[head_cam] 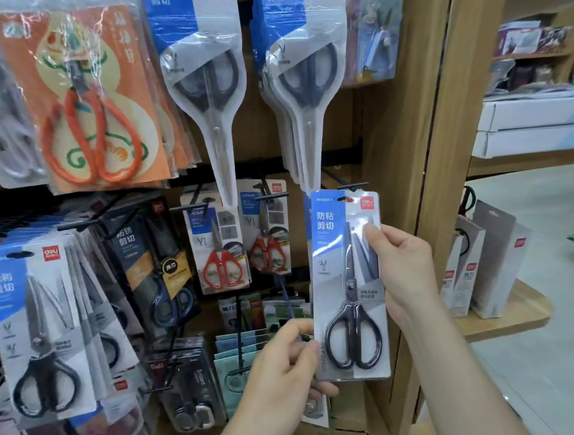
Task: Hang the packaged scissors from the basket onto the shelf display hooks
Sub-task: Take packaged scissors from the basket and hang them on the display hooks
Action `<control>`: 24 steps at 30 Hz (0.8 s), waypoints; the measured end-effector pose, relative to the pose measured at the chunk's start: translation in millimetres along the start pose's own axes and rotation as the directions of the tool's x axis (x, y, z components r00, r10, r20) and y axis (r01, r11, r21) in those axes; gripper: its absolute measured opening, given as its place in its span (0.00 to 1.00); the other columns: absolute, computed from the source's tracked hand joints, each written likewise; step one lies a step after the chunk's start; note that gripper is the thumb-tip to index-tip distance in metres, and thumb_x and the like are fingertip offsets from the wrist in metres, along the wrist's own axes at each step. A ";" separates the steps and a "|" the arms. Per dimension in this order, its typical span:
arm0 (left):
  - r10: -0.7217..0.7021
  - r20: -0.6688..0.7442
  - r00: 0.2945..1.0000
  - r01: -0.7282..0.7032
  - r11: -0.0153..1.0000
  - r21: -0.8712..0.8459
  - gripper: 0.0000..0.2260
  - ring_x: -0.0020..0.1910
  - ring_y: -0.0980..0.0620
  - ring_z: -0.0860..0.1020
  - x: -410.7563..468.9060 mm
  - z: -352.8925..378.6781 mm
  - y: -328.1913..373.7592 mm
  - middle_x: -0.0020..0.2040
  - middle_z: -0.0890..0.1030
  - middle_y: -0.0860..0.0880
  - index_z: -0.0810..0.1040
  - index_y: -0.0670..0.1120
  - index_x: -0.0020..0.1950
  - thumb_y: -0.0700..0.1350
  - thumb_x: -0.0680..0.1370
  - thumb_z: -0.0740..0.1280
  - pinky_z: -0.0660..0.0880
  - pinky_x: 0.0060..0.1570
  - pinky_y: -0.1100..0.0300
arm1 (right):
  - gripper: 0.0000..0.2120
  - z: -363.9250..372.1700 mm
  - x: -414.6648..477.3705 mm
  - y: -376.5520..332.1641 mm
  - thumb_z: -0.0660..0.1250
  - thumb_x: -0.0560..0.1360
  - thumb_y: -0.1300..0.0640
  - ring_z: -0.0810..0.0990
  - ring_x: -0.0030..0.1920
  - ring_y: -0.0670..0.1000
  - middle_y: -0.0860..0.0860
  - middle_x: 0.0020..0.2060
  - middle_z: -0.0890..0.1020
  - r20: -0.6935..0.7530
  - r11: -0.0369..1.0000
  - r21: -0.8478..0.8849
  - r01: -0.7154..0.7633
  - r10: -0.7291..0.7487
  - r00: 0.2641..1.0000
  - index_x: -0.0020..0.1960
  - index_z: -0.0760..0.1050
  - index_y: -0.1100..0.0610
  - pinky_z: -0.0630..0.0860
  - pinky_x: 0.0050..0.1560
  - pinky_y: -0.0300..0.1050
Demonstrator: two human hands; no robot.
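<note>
Two hands share one pack: the blue-and-grey card with a clear blister over black-handled scissors. My right hand grips its upper right edge, thumb flat on the front beside the blades and fingers wrapped behind. My left hand pinches the lower left corner, thumb in front and fingers curled behind. The pack stands upright between them, its top edge right at the tip of the black wire display hook above my right thumb (whether the slot has caught that tip, I cannot tell from here).

To do this well, I judge the right hand should steer and the left only steady. I would hold the card square to the wire, feed the slot over the tip, then push straight back along it. The pointed ends of the grey-white hanging scissor packs sit just above my right fingers, so a high approach could snag them. I would loosen the lower pinch first and let the pack settle.
</note>
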State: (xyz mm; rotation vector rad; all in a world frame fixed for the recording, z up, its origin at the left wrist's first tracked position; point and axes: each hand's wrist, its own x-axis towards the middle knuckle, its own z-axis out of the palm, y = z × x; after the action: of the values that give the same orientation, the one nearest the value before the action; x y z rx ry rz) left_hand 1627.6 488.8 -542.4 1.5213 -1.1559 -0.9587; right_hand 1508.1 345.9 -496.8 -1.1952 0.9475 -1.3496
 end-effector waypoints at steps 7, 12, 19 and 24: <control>0.005 -0.060 0.998 -0.007 0.999 -0.041 0.10 0.36 0.44 0.84 8.0 1.5 5.9 0.33 0.85 0.48 0.77 0.51 0.54 0.38 0.83 0.59 0.81 0.40 0.51 | 0.11 4.7 13.2 2.4 0.67 0.79 0.51 0.87 0.37 0.50 0.51 0.38 0.87 -0.057 0.997 -0.074 -0.009 0.004 0.998 0.49 0.82 0.58 0.83 0.42 0.50; -0.029 -0.104 0.994 0.027 1.000 -0.014 0.08 0.35 0.44 0.85 22.5 2.6 2.3 0.33 0.85 0.52 0.76 0.52 0.53 0.40 0.84 0.60 0.82 0.37 0.54 | 0.18 -5.2 3.2 16.0 0.62 0.80 0.42 0.83 0.50 0.47 0.48 0.55 0.81 0.013 0.974 -0.192 -0.116 0.121 0.993 0.66 0.71 0.48 0.79 0.43 0.46; -0.008 -0.125 0.992 0.017 0.997 0.075 0.08 0.33 0.47 0.85 44.8 3.8 -4.9 0.39 0.86 0.49 0.77 0.50 0.55 0.41 0.84 0.59 0.82 0.46 0.43 | 0.10 -25.7 -22.3 57.1 0.66 0.79 0.50 0.86 0.45 0.50 0.51 0.45 0.87 0.177 0.972 -0.183 -0.146 0.178 0.968 0.54 0.81 0.53 0.81 0.44 0.45; 0.034 -0.164 0.986 -0.028 0.999 0.038 0.09 0.32 0.47 0.85 41.8 2.2 -4.2 0.30 0.82 0.52 0.75 0.54 0.49 0.40 0.83 0.61 0.83 0.44 0.46 | 0.12 -18.0 -22.4 63.3 0.71 0.76 0.51 0.85 0.43 0.58 0.55 0.38 0.86 0.044 0.985 -0.160 -0.062 0.070 0.997 0.40 0.84 0.59 0.80 0.49 0.54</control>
State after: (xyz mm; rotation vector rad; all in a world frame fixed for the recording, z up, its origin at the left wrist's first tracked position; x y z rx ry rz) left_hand 1636.5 448.1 -548.4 1.5753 -1.0798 -0.7794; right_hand 1501.8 358.1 -564.9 -1.2999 1.0659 -1.2046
